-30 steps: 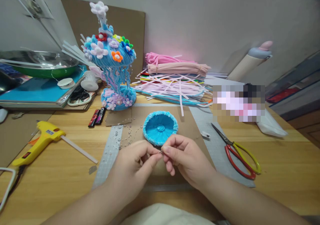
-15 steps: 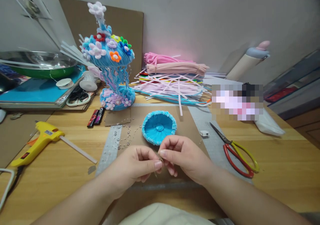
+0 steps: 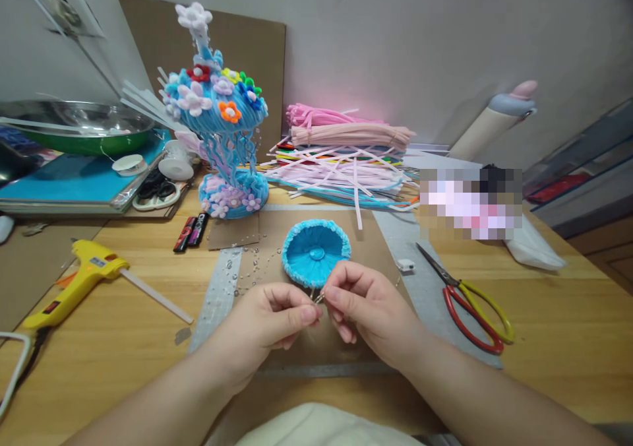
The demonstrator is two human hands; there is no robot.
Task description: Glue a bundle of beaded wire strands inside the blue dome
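Observation:
My left hand (image 3: 277,317) and my right hand (image 3: 368,304) meet over the cardboard (image 3: 291,357), thumbs and forefingers pinched. Between the fingertips is a small, thin wire-like piece (image 3: 318,298); its exact kind is too small to tell. Just beyond my hands lies a blue fuzzy bowl-shaped piece (image 3: 316,238) with a ruffled rim, its hollow facing me and a round blue disc inside. My right fingers overlap its lower right edge in view. Strands of clear beads (image 3: 254,261) lie to the left of it.
A yellow glue gun (image 3: 79,284) lies at left, red-and-yellow scissors (image 3: 469,301) at right. Behind stand a blue flowered jellyfish-like decoration (image 3: 222,113) and stacked pipe cleaners (image 3: 346,162). A small white block (image 3: 406,266) rests near the scissors; two small tubes (image 3: 190,233) lie left.
Both hands have shifted slightly, the right one upward and rightward. The fingertips are a little further apart, and more of the thin piece shows between them.

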